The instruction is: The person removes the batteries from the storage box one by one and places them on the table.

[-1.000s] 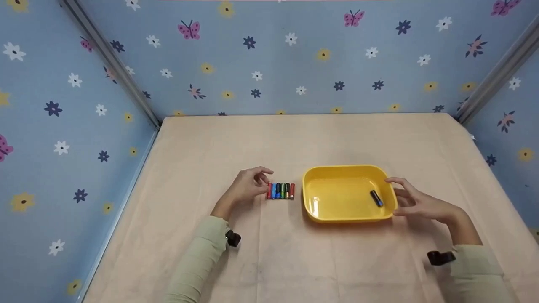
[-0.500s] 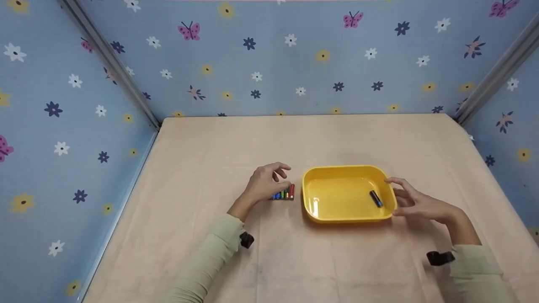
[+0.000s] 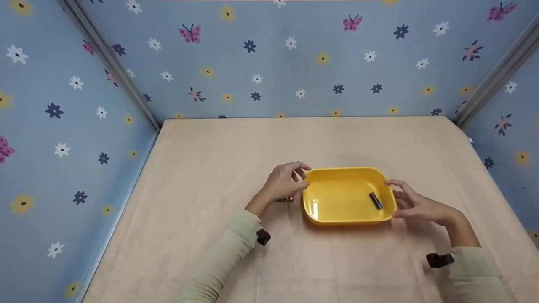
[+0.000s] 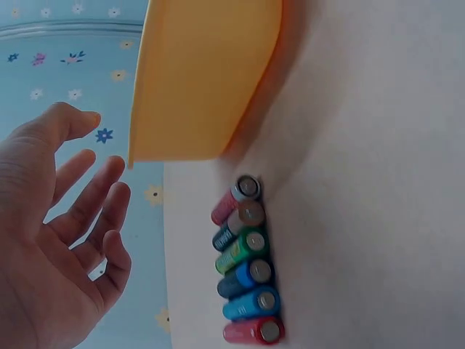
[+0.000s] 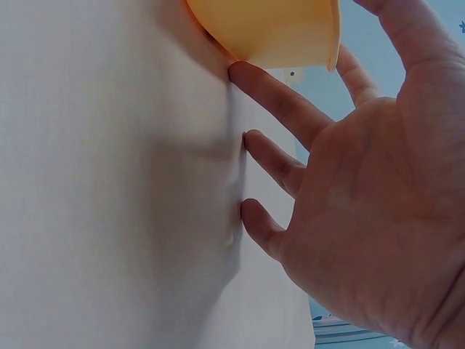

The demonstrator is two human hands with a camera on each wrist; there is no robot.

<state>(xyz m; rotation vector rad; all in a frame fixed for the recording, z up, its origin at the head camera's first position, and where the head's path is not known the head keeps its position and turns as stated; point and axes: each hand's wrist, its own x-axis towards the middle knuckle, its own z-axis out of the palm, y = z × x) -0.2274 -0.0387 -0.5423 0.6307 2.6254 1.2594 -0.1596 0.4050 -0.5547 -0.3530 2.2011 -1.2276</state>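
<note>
A yellow plastic tub stands on the cloth-covered table with one dark battery lying inside, near its right end. At the tub's left rim is my left hand, fingers loosely bent, holding nothing; in the left wrist view the hand appears apart from the tub wall. Below that hand lies a row of several batteries in red, blue, green and dark colours, mostly hidden from the head view. My right hand is spread at the tub's right end, fingertips at its rim and side.
Pale cloth covers the table. Blue walls with flowers and butterflies enclose the back and both sides, with metal posts at the corners. A black wrist camera sits on the left sleeve, another camera on the right.
My left hand has moved right, from the left end of the battery row across it to the tub's left rim. The right hand and tub have stayed in place.
</note>
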